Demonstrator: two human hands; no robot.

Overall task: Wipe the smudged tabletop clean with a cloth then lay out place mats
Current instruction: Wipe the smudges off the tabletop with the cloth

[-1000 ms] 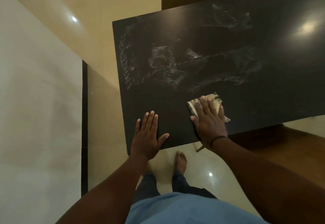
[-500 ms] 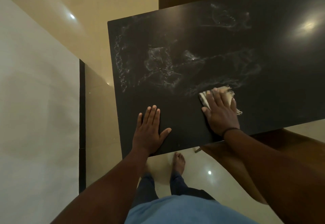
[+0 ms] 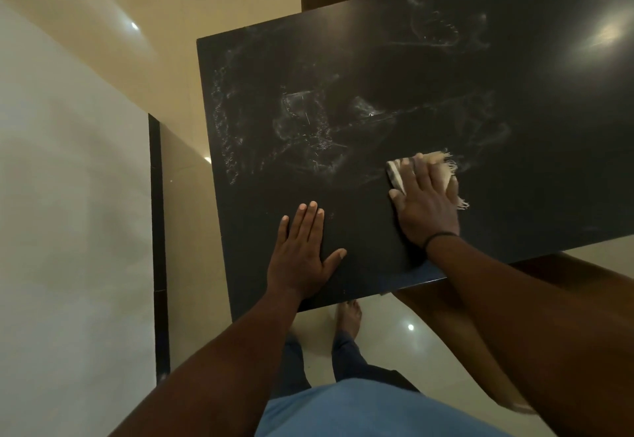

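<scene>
Cloth (image 3: 442, 170) moved farther; right hand (image 3: 423, 206) pressing.

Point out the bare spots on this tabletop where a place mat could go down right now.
The dark tabletop is bare right of the cloth, out to the right frame edge, though faint smudges cross it. Another bare strip lies left of the left hand, along the left edge. The near-middle is crowded: that hand rests flat and the right hand presses the cloth.
</scene>
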